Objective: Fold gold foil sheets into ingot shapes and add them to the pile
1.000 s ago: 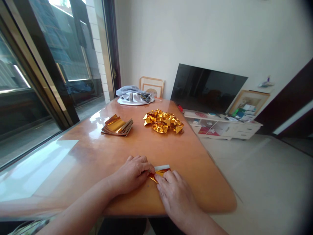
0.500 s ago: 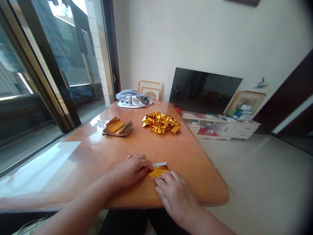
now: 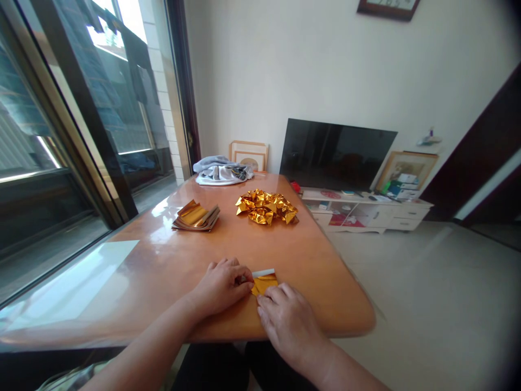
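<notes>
gold sheet (image 3: 265, 282), one, is pinched by left hand (image 3: 223, 283); right hand (image 3: 290, 319) touches, grip unclear.

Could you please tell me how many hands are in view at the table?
2: the left hand is at the left end of the gold foil sheet, and the right hand is at its near right part. Some fingertips are hidden.
</notes>
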`<state>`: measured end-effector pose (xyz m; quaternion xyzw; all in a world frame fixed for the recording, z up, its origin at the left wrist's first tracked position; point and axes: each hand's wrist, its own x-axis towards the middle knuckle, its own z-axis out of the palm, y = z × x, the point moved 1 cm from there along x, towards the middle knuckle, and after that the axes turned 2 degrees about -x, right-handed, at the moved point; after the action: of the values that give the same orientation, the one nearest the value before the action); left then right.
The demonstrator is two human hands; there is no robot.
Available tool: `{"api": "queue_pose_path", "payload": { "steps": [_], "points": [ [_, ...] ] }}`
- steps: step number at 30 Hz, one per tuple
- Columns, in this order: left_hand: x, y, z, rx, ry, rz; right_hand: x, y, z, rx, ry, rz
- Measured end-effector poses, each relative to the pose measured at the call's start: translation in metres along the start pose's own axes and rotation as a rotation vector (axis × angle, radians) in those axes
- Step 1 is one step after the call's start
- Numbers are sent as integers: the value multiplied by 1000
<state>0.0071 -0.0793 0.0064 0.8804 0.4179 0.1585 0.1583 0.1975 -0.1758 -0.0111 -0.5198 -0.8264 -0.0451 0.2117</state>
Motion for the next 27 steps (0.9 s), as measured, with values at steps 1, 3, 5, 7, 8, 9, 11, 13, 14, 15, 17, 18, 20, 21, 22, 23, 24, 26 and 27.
{"api": "queue_pose_path", "payload": {
  "steps": [1, 3, 5, 7, 8, 9, 11, 13, 14, 15, 17, 18, 20, 21, 22, 23, 24, 26, 27],
  "points": [
    [0, 1, 0, 4, 4, -11, -1, 0, 0, -5, -3, -3],
    [1, 3, 1, 9, 8, -30, -1, 0, -1, -12, -8, -6],
    [1, 3, 0, -4, 3, -38, -1, 1, -1, -15, -7, 0],
    [2, 1, 0, -31, -13, -31, -1, 1, -1, -17, -4, 9],
    [3, -1, 0, -49, -25, -24, -1, 1, -1, -19, -3, 13],
    [4, -4, 0, -68, -37, -20, -1, 1, -1, -21, -4, 17],
    [6, -10, 0, -118, -68, -13, -1, 0, -1, -22, -9, 23],
    [8, -18, 2, -174, -89, -21, -1, 1, -1, -17, -12, 25],
    [9, -22, 3, -199, -95, -25, -1, 1, -1, -13, -13, 25],
    [9, -25, 3, -219, -94, -32, -1, 1, -1, -11, -13, 26],
    [9, -30, 5, -245, -89, -41, -1, 1, -1, -11, -11, 28],
    [9, -32, 5, -255, -85, -48, -2, 2, 0, -11, -11, 29],
    [9, -33, 4, -278, -84, -59, -2, 2, 0, -13, -15, 29],
    [9, -34, 4, -290, -82, -65, -2, 2, -1, -14, -18, 29],
    [8, -33, 3, -300, -78, -69, -1, 2, -1, -16, -20, 29],
    [8, -33, 3, -306, -74, -73, -1, 2, -1, -19, -22, 29],
    [8, -31, 2, -305, -68, -77, -1, 2, -1, -22, -23, 29],
    [7, -27, 1, -274, -49, -91, -1, 1, -2, -31, -23, 26],
    [6, -23, 1, -239, -30, -93, 0, 1, -2, -35, -21, 25]
  ]
}}
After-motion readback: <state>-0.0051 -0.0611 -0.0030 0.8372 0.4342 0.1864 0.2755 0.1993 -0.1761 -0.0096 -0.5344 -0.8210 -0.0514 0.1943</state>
